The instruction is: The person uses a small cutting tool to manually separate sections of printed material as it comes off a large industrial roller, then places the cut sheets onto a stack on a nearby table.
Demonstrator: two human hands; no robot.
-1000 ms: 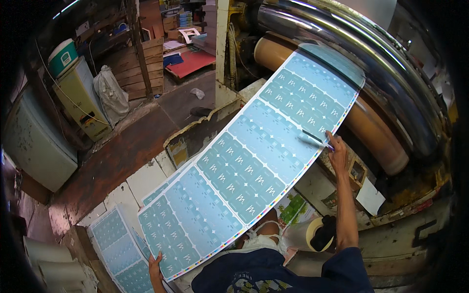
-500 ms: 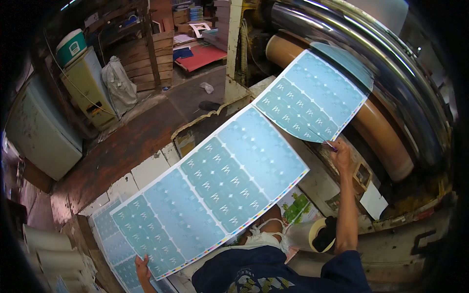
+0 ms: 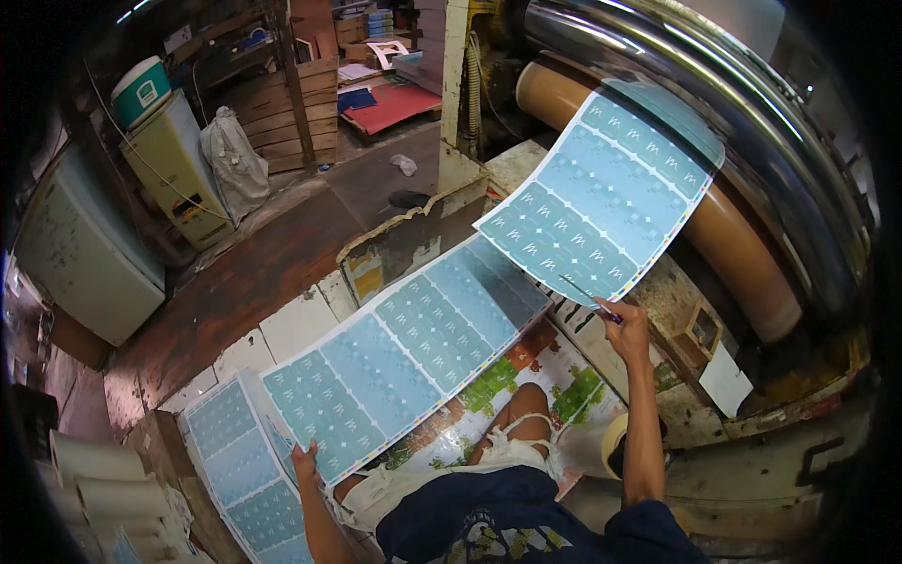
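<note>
Left hand (image 3: pixel 303 462): clamped, thumb and fingers, on the left edge of the lower sheet, near its front corner.
Right hand (image 3: pixel 628 329): closed around the purple handle of a thin-bladed tool (image 3: pixel 609 315), just beside the lower right corner of the upper sheet.
Blade: pointed up and leftward over the upper sheet, near its lower edge; contact impossible to tell.
Upper sheet (image 3: pixel 601 179): curved down from the chrome roller (image 3: pixel 639 47); printed in blue and teal bands.
Lower sheet (image 3: pixel 404 338): laid diagonally from the left hand to below the upper sheet's lower edge; far end shaded.
Side sheet (image 3: pixel 240 470): left of the left hand; similar banded print.
Brown roller (image 3: pixel 545 97): beneath the chrome roller.
Patterned sheet (image 3: pixel 489 385): under the lower sheet's front side; green, red and white.
Background, left: teal-and-white cooler (image 3: pixel 143 91) atop a cream cabinet (image 3: pixel 178 164).
</note>
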